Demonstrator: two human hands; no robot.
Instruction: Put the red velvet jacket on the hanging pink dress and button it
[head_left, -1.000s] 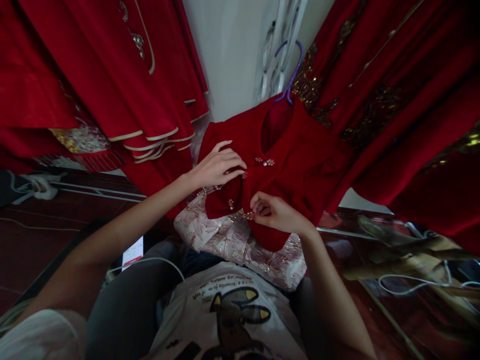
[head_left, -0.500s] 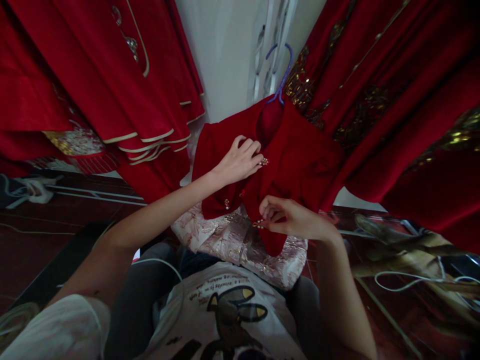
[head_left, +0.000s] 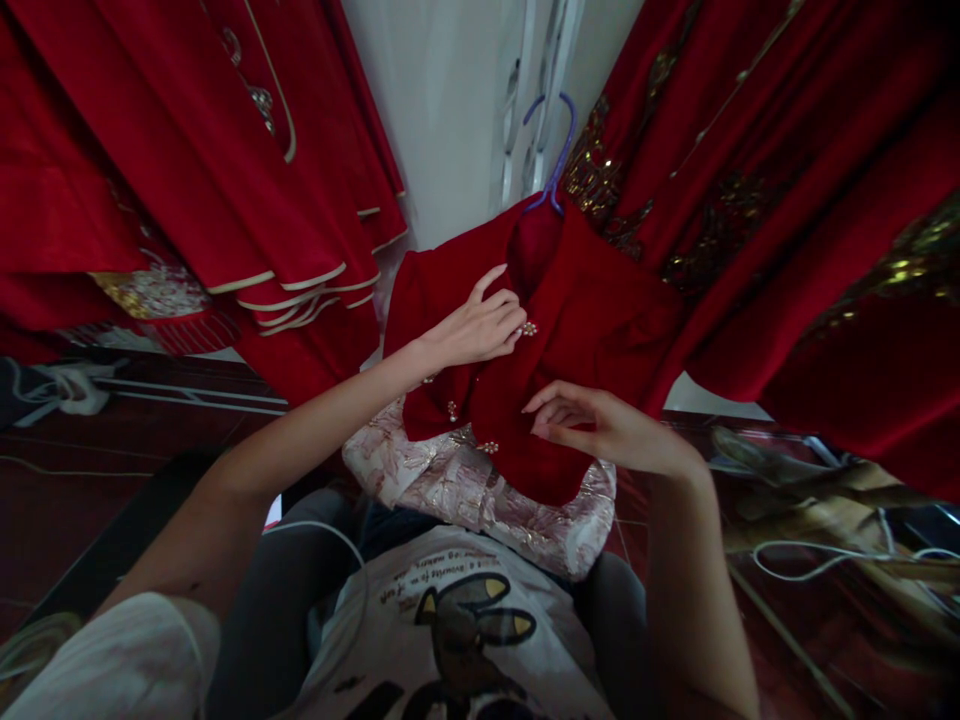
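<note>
A red jacket (head_left: 592,340) on a purple hanger (head_left: 559,170) lies over my lap, its neck toward the white wall. My left hand (head_left: 480,322) is on its front, the index finger stretched out and the other fingers curled, closed on a jewelled button (head_left: 529,328) near the front edge. My right hand (head_left: 589,425) hovers just over the lower front, fingers loosely bent and apart, holding nothing. Another jewelled button (head_left: 487,447) shows by the hem, and one more (head_left: 452,410) sits left of it. Part of the front is hidden under my left hand.
Red garments with pale piping (head_left: 300,200) hang at the left, others with gold sequins (head_left: 720,235) at the right. Pale shiny patterned cloth (head_left: 420,465) lies under the jacket. A white cable (head_left: 810,560) runs among objects at the lower right.
My right hand has let go of the lower button and drawn slightly right, its fingers spreading. That front flap has swung left over the other side. My left index finger has straightened.
</note>
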